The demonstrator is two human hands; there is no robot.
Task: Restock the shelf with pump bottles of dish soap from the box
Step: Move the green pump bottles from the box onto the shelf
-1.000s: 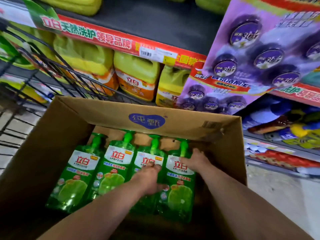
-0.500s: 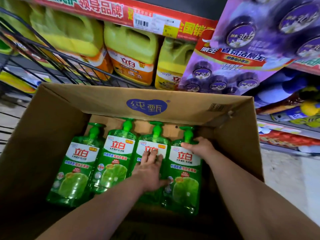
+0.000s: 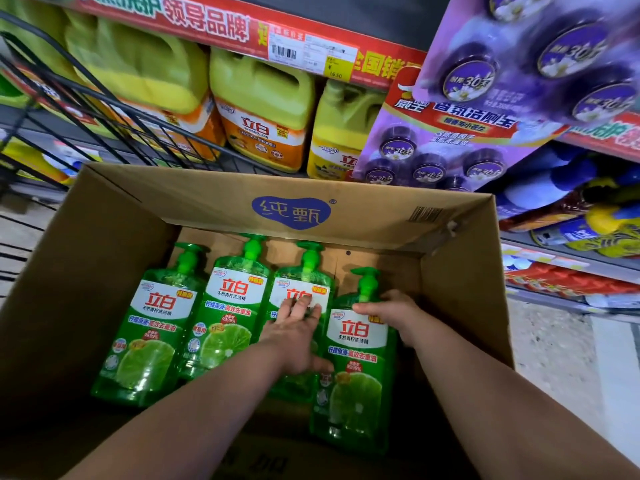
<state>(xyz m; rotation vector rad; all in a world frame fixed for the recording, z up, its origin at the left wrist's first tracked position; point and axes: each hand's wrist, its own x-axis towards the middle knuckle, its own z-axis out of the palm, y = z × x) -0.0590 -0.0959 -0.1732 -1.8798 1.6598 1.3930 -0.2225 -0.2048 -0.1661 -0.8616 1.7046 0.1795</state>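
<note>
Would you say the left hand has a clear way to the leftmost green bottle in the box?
Probably yes: the leftmost bottle lies uncovered in the open box, and the left hand rests two bottles over, with only one flat-lying bottle between them.

Four pump bottles (image 3: 152, 317) side by side in box (image 3: 104, 271). My left grip (image 3: 298, 327) on third bottle (image 3: 301, 285), right grip (image 3: 391, 313) at rightmost bottle (image 3: 356, 368)'s neck. Jugs (image 3: 263, 109) behind box.

Green pump bottles (image 3: 149, 327): 4, all in the box
Cardboard box (image 3: 104, 244): 1
Hands: 2, left hand (image 3: 298, 337) and right hand (image 3: 391, 313)
Yellow jugs (image 3: 263, 109): 3 seen clearly, others at the left too blurred to count
Barcode price tag (image 3: 311, 55): 1
Black wire basket (image 3: 86, 109): 1
</note>
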